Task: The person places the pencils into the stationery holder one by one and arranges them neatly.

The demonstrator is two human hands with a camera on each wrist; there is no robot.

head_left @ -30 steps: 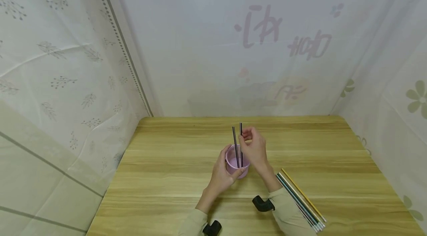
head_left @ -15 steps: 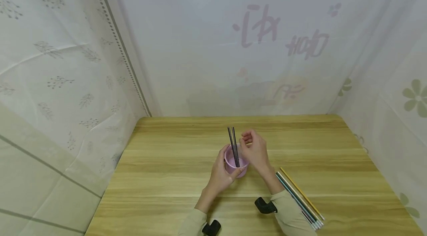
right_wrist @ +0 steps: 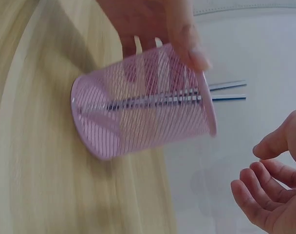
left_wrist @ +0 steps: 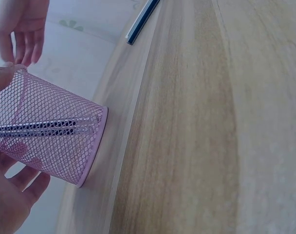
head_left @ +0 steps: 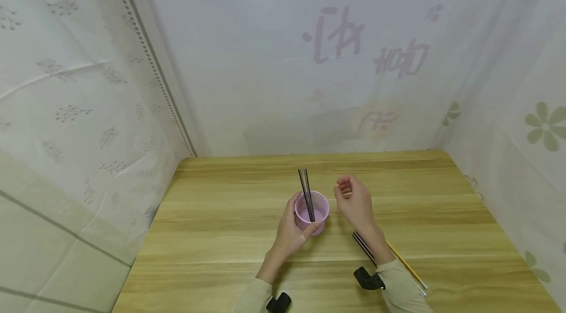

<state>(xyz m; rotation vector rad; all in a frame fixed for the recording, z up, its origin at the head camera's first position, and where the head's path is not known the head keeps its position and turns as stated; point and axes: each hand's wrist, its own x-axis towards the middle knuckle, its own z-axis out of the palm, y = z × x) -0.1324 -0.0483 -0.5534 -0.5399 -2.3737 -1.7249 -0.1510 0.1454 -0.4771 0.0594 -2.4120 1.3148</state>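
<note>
Here, your left hand (head_left: 290,231) grips the round pink mesh cup (head_left: 321,211), two slim dark sticks (head_left: 306,195) leaning inside; your right hand (head_left: 357,204), fingers loosely curled, holds nothing beside it. Dragging your beige sleeve (head_left: 402,286) could roll the thin yellow stick (head_left: 409,267).

Flat, diffuse light from here, dimmish on the printed fabric backdrop (head_left: 247,57) behind the mesh pencil cup (right_wrist: 153,127). Right wrist view: soft shadow on the wood-grain tabletop (right_wrist: 36,170) beside the cup, mesh slightly smeared. Left wrist view: hazy, tabletop washed out well away from the cup.
</note>
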